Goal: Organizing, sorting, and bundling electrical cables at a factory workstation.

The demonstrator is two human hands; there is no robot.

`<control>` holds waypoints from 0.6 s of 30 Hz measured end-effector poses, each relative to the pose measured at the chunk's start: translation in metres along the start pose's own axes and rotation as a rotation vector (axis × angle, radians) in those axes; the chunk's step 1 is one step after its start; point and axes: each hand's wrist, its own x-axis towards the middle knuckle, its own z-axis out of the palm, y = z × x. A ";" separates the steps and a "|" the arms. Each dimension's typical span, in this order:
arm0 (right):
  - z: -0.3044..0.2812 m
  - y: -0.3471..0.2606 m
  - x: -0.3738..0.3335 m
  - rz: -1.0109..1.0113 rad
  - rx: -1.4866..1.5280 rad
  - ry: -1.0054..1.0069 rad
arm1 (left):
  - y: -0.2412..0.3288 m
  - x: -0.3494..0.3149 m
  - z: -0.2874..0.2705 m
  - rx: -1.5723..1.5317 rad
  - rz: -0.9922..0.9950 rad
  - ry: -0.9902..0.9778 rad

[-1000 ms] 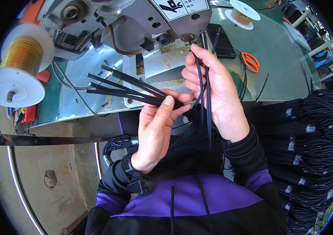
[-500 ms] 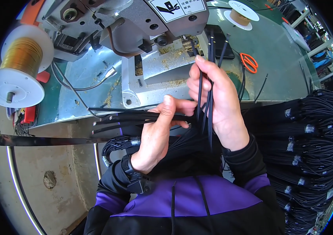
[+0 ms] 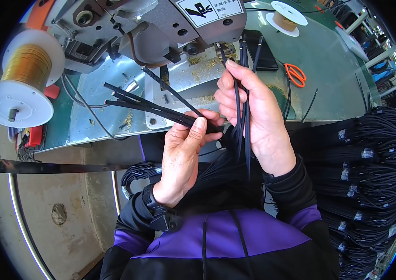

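Observation:
My left hand (image 3: 179,156) is closed around a bundle of black cords (image 3: 135,103). Their cut ends fan out up and to the left, and one cord (image 3: 170,89) stands apart from the rest. Between the thumb and forefinger of my right hand (image 3: 261,114) a single black cord (image 3: 222,53) is pinched, its tip right at the machine's working head. Several more black cords (image 3: 245,60) run through the same palm, their ends pointing up. Both hands are close together in front of the grey metal machine (image 3: 160,25). Whether the cord's tip touches the machine cannot be made out.
Gold-coloured bits lie on the machine's base plate (image 3: 193,84). A spool of brass-coloured strip (image 3: 27,65) stands at left. Orange-handled scissors (image 3: 296,74), a dark phone (image 3: 264,53) and a white spool (image 3: 285,21) are on the green table (image 3: 328,70). Bundled black cords (image 3: 370,154) hang at right.
The cord ends in my left hand have swung upward and spread, with one cord apart. My right hand has shifted slightly up and left, bringing the pinched cord's tip to the machine's head.

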 end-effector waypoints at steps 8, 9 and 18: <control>0.000 0.000 0.010 -0.028 -0.040 0.034 | 0.003 0.001 0.002 0.070 -0.038 0.015; -0.003 0.001 0.009 -0.033 -0.100 -0.001 | 0.002 0.001 0.002 0.070 -0.038 0.015; -0.010 0.003 -0.006 -0.080 -0.158 -0.022 | -0.009 -0.001 0.005 0.145 -0.008 -0.030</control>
